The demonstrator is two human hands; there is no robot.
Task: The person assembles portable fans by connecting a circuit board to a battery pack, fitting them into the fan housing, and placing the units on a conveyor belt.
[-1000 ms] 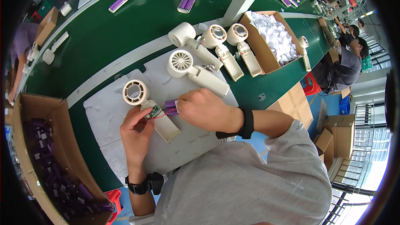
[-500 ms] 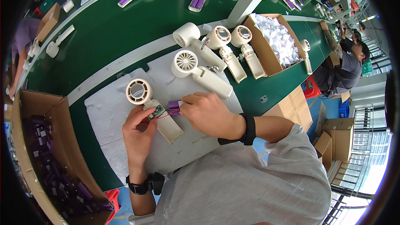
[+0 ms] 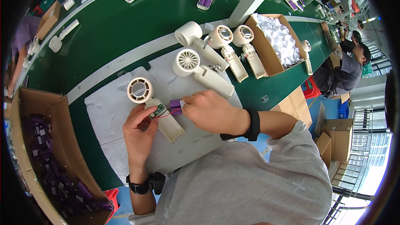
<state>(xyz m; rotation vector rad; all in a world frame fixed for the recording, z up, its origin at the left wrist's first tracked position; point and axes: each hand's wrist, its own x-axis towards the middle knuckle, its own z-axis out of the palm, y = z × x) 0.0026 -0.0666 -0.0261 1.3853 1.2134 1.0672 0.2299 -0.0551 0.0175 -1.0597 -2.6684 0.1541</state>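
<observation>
An opened white handheld fan (image 3: 168, 127) lies on the grey mat, its round head (image 3: 140, 90) pointing away from me. My left hand (image 3: 139, 131) grips it near the neck, thumb and forefinger at a small green circuit board (image 3: 159, 109). Red and black wires run from the board to a purple battery pack (image 3: 175, 104). That pack is pinched in my right hand (image 3: 214, 114), just right of the open handle shell; my fingers partly hide it. Beyond my right hand lie a white fan (image 3: 204, 71) with a slatted head and another white fan (image 3: 191, 35).
Two opened fans (image 3: 235, 62) (image 3: 250, 52) lie beside a carton of white paper pieces (image 3: 255, 33). At the left stands a deep carton (image 3: 68, 141) of purple batteries. Fans with purple batteries (image 3: 205, 0) lie on the green belt (image 3: 166, 12). A co-worker (image 3: 350, 68) sits at the right.
Fans on the green belt have shifted slightly to the right. My right wrist has moved a little to the right; both hands keep their grips.
</observation>
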